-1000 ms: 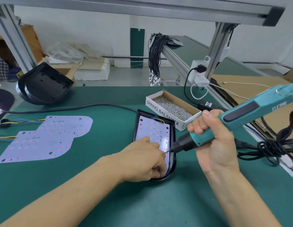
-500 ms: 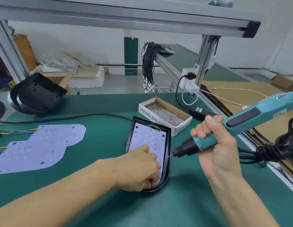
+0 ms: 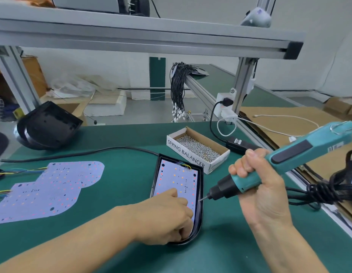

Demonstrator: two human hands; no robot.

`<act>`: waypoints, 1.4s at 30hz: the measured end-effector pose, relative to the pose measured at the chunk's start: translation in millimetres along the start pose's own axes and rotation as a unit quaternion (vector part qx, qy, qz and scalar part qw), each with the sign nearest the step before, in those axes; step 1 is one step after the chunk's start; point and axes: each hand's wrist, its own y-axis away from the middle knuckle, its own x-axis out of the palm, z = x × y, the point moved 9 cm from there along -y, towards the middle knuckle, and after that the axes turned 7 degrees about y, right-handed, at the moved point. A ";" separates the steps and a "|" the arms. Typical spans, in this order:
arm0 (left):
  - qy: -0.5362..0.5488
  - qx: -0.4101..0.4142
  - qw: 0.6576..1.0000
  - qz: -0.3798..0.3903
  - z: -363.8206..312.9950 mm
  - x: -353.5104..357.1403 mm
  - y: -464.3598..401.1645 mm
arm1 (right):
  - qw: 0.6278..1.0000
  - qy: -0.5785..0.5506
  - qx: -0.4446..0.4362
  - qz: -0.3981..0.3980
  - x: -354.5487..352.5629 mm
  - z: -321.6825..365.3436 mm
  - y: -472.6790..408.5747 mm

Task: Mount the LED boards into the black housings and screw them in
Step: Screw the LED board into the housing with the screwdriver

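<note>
So one LED board (image 3: 176, 181) was already sitting in the black housing (image 3: 198, 213) mid-desk, left hand (image 3: 167, 217) curled on its near end, whether pinching a screw I couldn't tell. Right hand (image 3: 257, 192) gripped the teal screwdriver (image 3: 279, 164), tip at the rim. Two loose boards (image 3: 49, 190) and a spare housing (image 3: 47, 127) still waited, so lots left.

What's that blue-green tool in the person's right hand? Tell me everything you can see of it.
The electric screwdriver has a teal, plastic-looking body, a dark side panel, a black nose and a thin metal bit. It slants down to the left, bit tip at the right rim of the black housing. The right hand grips its lower body. A wire loop sits at its top end.
</note>
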 end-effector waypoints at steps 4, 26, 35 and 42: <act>-0.106 0.014 0.994 0.014 -6.7 7.0 0.9 | 1.000 0.013 -0.002 -0.021 -7.1 0.4 0.6; 0.170 -0.286 0.864 -0.378 111.7 -100.6 -18.8 | 0.999 0.005 0.000 -0.036 -20.5 -9.3 -17.3; 0.084 -0.383 0.911 -0.125 170.7 -47.2 -157.2 | 0.997 0.034 -0.032 -0.064 -50.3 -3.3 -40.7; -0.003 -0.357 0.926 -0.123 167.5 -45.6 -163.0 | 0.996 0.049 -0.034 -0.065 -55.7 -9.0 -46.8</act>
